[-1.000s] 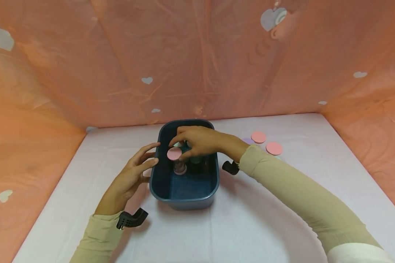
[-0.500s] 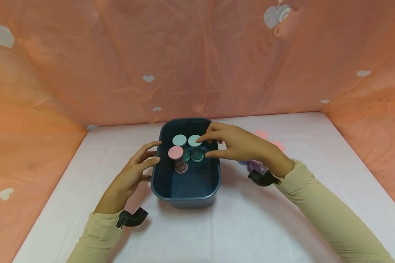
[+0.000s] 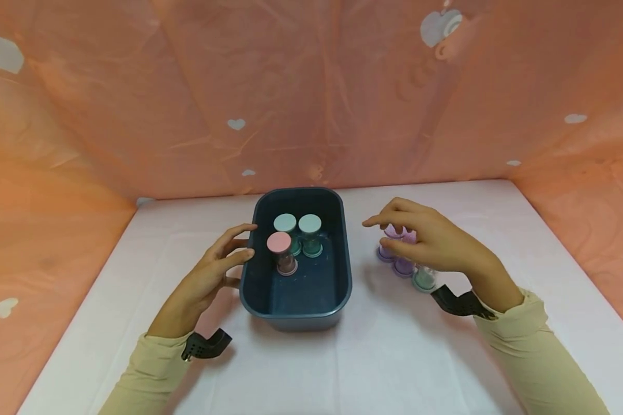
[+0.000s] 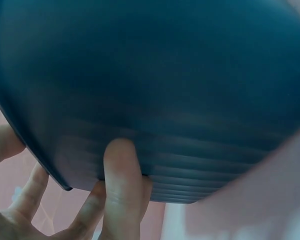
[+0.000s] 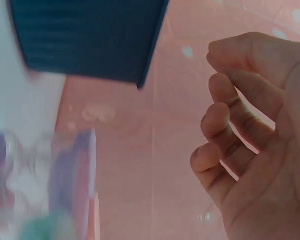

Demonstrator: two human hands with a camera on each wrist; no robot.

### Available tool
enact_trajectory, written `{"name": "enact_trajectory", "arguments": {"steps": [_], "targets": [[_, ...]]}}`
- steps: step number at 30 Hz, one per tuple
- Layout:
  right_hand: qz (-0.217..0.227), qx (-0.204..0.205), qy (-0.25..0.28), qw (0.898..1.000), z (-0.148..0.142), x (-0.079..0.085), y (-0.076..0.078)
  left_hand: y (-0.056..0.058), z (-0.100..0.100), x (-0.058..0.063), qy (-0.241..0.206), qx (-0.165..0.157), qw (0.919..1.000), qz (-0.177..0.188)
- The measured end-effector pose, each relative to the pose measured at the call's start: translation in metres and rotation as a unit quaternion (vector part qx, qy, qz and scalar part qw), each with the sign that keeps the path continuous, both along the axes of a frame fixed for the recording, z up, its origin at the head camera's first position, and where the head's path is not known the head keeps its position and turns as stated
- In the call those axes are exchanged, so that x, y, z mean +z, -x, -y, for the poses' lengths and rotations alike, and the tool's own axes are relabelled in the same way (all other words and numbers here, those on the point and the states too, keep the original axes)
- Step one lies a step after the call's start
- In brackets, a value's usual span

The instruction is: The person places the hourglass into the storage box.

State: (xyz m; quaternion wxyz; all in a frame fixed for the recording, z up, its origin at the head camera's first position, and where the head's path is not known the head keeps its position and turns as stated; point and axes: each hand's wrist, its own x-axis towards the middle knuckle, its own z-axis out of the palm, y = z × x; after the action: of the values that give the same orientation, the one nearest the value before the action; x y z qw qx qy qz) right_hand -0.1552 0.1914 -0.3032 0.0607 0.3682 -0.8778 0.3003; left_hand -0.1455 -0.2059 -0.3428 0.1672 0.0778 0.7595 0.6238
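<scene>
We see the left hand (image 3: 202, 282) spread, fingers fairly straight, touching the left side of the dark bin (image 3: 296, 297) from outside at its rim. Inside, a pink-capped timer (image 3: 279, 242) stands near that wall, two pale-capped timers (image 3: 310, 223) just beyond it; the floor shows from them to the near edge. Right of the bin, a strip of white cloth (image 3: 366, 328) separates it from the right hand (image 3: 431, 239), loosely bent, holding nothing, over purple timers (image 3: 404, 267) and a green-based timer (image 3: 424, 279).

Screened-off booth (image 3: 57, 242): heart-dotted orange-pink sheeting (image 3: 311, 86) around a white tabletop (image 3: 301, 374).
</scene>
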Motion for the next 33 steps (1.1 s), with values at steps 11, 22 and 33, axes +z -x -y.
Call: {"name": "enact_trajectory", "arguments": {"steps": [11, 22, 33], "targets": [[-0.059, -0.067, 0.015, 0.996, -0.049, -0.005, 0.004, -0.003, -0.002, 0.002, 0.004, 0.012, 0.9998, 0.016], [-0.017, -0.147, -0.036, 0.988, -0.079, -0.011, 0.004, -0.004, -0.005, -0.002, 0.001, 0.012, 0.9998, 0.015], [-0.007, -0.103, -0.077, 0.992, -0.095, -0.018, 0.015, -0.006, -0.002, 0.0, 0.007, 0.023, 0.9996, 0.017]]}}
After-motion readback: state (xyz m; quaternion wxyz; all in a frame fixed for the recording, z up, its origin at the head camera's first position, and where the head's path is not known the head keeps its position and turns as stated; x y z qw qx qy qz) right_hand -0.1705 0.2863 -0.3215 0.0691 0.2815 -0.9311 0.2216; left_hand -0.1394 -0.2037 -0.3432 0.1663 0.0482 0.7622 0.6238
